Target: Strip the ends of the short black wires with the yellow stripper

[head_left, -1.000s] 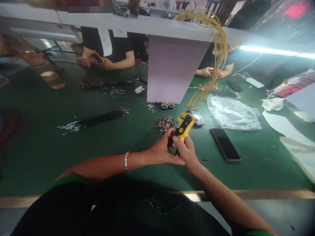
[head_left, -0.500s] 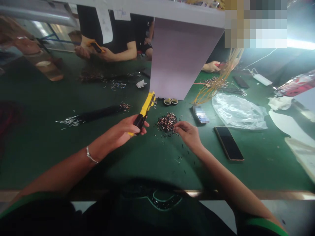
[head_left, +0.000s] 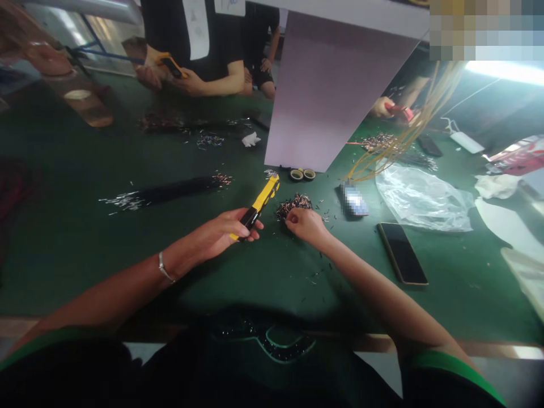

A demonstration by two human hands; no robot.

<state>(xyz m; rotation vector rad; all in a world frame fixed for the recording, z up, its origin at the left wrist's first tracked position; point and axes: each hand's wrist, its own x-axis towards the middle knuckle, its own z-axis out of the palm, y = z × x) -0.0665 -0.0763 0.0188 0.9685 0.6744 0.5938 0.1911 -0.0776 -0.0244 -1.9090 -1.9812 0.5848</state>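
Observation:
My left hand [head_left: 227, 231] is wrapped round a yellow and black wire stripper [head_left: 264, 197], whose head points up and away from me. Just right of the tool lies a pile of short black wire pieces with copper ends [head_left: 300, 201]. At the near edge of that pile is my right hand [head_left: 309, 225], thumb and fingertips pinched together over the pieces. Whatever is in the pinch is too small to make out. To the left, a bundle of black wires [head_left: 178, 191] with bared ends lies on the green table [head_left: 85, 255].
A phone [head_left: 403, 254], a clear plastic bag [head_left: 425, 195] and a small pixelated object [head_left: 355, 199] lie to the right. Two tape rolls [head_left: 302, 174] sit by the upright panel [head_left: 327, 90]. Across the table, a co-worker's hands [head_left: 187, 82] hold an orange tool.
My right hand has moved left, from the pile's right side to over its near edge. The wire stripper stays in my left hand. The whole view has shifted slightly.

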